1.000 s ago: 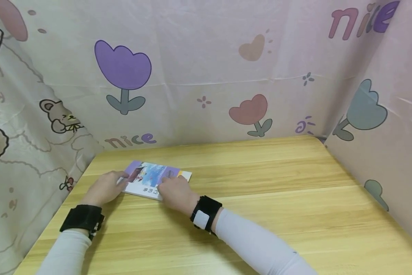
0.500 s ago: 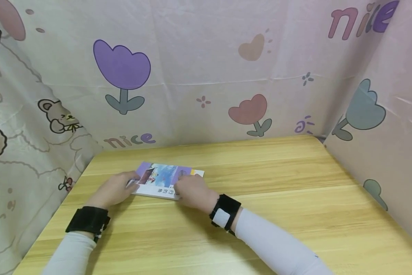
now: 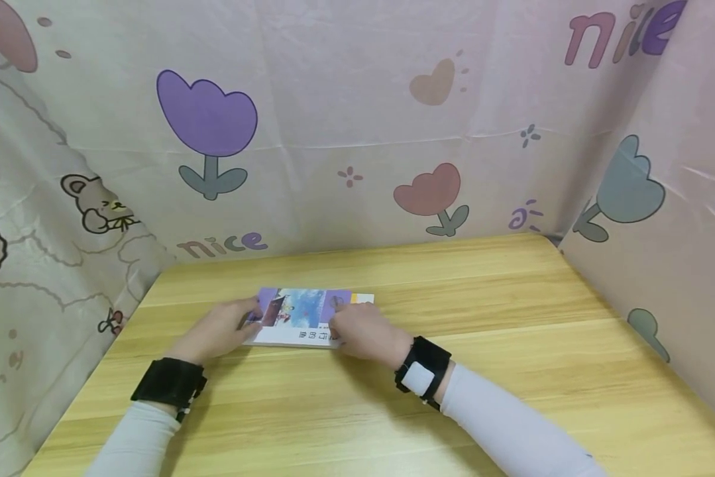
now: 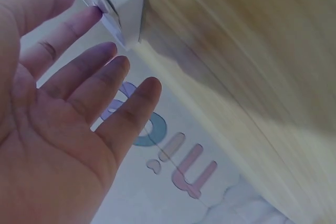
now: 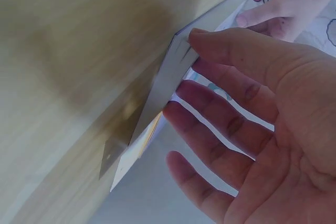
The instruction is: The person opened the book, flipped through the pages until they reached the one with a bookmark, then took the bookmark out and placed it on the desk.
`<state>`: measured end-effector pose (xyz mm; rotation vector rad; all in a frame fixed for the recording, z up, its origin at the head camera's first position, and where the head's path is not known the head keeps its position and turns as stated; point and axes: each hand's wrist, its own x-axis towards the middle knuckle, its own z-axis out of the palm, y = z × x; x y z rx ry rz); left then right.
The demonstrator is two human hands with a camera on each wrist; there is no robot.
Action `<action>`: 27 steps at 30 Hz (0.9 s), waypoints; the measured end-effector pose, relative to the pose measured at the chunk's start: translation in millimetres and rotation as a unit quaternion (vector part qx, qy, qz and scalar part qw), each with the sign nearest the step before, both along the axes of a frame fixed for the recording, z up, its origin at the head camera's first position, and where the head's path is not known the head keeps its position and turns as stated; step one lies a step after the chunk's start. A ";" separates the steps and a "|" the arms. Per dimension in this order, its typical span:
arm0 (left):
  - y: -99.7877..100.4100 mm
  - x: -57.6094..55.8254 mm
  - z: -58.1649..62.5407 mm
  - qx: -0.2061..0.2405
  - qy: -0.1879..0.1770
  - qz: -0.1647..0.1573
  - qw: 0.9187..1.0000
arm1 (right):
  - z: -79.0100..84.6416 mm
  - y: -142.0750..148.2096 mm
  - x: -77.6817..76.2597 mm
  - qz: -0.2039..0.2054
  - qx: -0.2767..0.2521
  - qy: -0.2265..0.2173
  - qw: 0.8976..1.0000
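A thin paperback book [image 3: 303, 308] lies on the wooden table, its purple, blue and white cover facing up. My left hand [image 3: 217, 331] touches the book's left end; in the left wrist view its fingers stretch out nearly straight, fingertips right at the corner of the book [image 4: 128, 3]. At the opposite end, my right hand [image 3: 369, 333] pinches the near edge. The right wrist view shows that thumb against the page edges [image 5: 163, 85] and bent fingertips along the cover. Part of the cover's right side is hidden under the right hand.
The wooden table [image 3: 482, 331] extends to the right of the book and in front of it. A printed curtain [image 3: 321, 99] with tulips and hearts hangs behind the table and along both sides. Black straps [image 3: 424, 371] circle both wrists.
The book has slid to the right across the table and turned slightly, its long edge now almost level in the head view. Both hands have travelled right with it.
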<state>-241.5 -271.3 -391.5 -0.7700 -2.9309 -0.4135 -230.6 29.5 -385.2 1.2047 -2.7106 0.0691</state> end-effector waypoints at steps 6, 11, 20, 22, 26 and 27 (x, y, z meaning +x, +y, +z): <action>16.1 3.3 -0.8 0.001 -0.016 -0.011 1.000 | 2.8 17.7 4.7 -0.018 0.002 -0.016 1.000; 29.8 9.2 0.2 -0.003 -0.013 -0.024 1.000 | 5.7 31.4 8.6 -0.032 -0.008 -0.023 0.999; 47.6 24.6 0.1 0.001 -0.003 -0.043 0.999 | 6.7 50.2 9.6 -0.069 0.004 0.001 0.998; 49.8 27.7 -0.8 0.000 0.007 -0.046 0.999 | 7.0 53.3 9.3 -0.077 0.008 0.006 0.997; 54.2 33.0 -3.1 -0.001 0.027 -0.050 0.998 | 8.3 59.5 8.7 -0.092 0.007 0.014 0.996; 55.4 34.2 -3.6 -0.001 0.030 -0.050 0.998 | 8.6 61.1 8.7 -0.095 0.007 0.015 0.995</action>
